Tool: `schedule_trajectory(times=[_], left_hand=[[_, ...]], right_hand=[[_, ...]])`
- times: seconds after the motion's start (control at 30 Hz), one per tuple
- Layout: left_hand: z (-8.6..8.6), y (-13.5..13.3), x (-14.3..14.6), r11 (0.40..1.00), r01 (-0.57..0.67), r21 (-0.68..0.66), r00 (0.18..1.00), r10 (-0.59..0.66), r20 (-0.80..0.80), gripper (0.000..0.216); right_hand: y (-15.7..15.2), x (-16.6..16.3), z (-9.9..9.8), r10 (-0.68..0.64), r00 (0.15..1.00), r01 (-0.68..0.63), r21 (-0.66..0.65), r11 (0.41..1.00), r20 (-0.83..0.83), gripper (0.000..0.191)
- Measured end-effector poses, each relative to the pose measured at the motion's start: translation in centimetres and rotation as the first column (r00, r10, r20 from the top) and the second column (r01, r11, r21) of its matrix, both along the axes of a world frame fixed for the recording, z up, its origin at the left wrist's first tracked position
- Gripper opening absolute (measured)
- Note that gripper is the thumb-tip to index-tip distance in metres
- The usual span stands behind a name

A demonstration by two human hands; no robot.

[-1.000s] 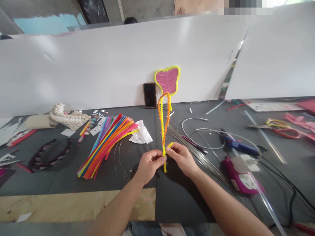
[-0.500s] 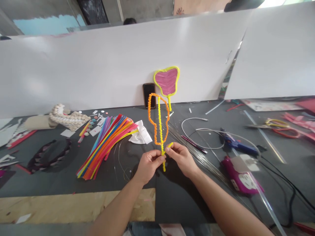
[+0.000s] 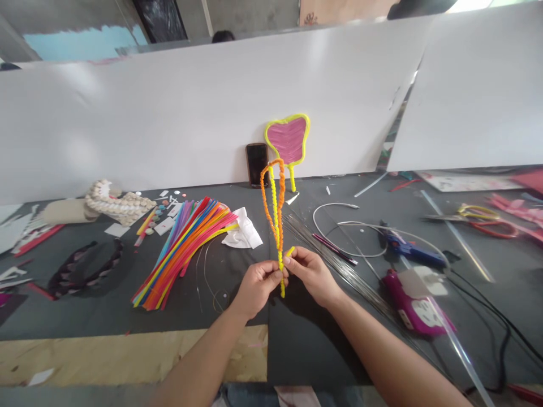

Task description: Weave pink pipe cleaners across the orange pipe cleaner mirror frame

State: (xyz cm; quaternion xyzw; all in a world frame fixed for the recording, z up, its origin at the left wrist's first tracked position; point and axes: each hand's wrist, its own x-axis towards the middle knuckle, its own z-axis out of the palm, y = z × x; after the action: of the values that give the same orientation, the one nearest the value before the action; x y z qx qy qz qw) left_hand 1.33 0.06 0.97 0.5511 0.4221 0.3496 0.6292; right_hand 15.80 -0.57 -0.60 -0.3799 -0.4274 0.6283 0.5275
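Observation:
Between my hands stands an upright shape of twisted pipe cleaners, an orange loop (image 3: 281, 192) around a yellow stem (image 3: 274, 198). My left hand (image 3: 261, 285) pinches the stem below the loop, and its lower tip sticks out under the fingers. My right hand (image 3: 311, 271) is closed on a short yellow pipe cleaner end (image 3: 290, 251) beside the stem. Behind, a pink shape with a yellow border (image 3: 288, 140) on a yellow stalk leans against the white board. Left of my hands lies a fanned bundle of coloured pipe cleaners (image 3: 186, 249).
A phone (image 3: 257, 164) leans on the white board (image 3: 169, 118). White paper (image 3: 244, 229) lies by the bundle. To the right are thin metal wires (image 3: 339, 268), a blue glue gun (image 3: 411, 249), a magenta power strip (image 3: 418, 311) with cables, and scissors (image 3: 479, 219). A dark braided band (image 3: 85, 271) lies left.
The orange loop has turned about its stem and now appears narrower, seen more from the side. Both hands stay in nearly the same place, still pinching.

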Motion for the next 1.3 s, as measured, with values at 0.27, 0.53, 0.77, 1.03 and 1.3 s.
schedule_trajectory(times=[0.27, 0.53, 0.77, 1.03, 1.3], left_hand=[[-0.8, 0.0, -0.3, 0.994, 0.068, -0.086, 0.986, -0.054, 0.155, 0.029], [-1.0, 0.0, -0.3, 0.989, 0.122, -0.081, 0.982, -0.109, 0.155, 0.029], [-1.1, -0.2, 0.0, 0.934, -0.058, 0.354, 0.965, 0.143, -0.221, 0.021], [-0.6, -0.4, 0.2, 0.921, -0.13, 0.367, 0.92, 0.25, -0.303, 0.02], [-1.0, -0.2, 0.0, 0.957, -0.199, 0.212, 0.948, 0.243, -0.207, 0.02]], right_hand=[[-0.1, 0.3, 0.7, 0.124, 0.989, -0.124, 0.016, 0.992, -0.076, 0.027], [-0.2, 0.4, 0.0, 0.126, 0.981, -0.12, 0.046, 0.992, -0.145, 0.021], [0.0, 0.6, 0.2, -0.087, 0.992, 0.072, 0.148, 0.986, 0.095, 0.021], [-0.1, 0.3, 0.1, -0.097, 0.984, 0.077, 0.132, 0.988, 0.152, 0.022], [0.1, 0.4, -0.3, -0.215, 0.967, 0.209, 0.053, 0.976, 0.139, 0.027]])
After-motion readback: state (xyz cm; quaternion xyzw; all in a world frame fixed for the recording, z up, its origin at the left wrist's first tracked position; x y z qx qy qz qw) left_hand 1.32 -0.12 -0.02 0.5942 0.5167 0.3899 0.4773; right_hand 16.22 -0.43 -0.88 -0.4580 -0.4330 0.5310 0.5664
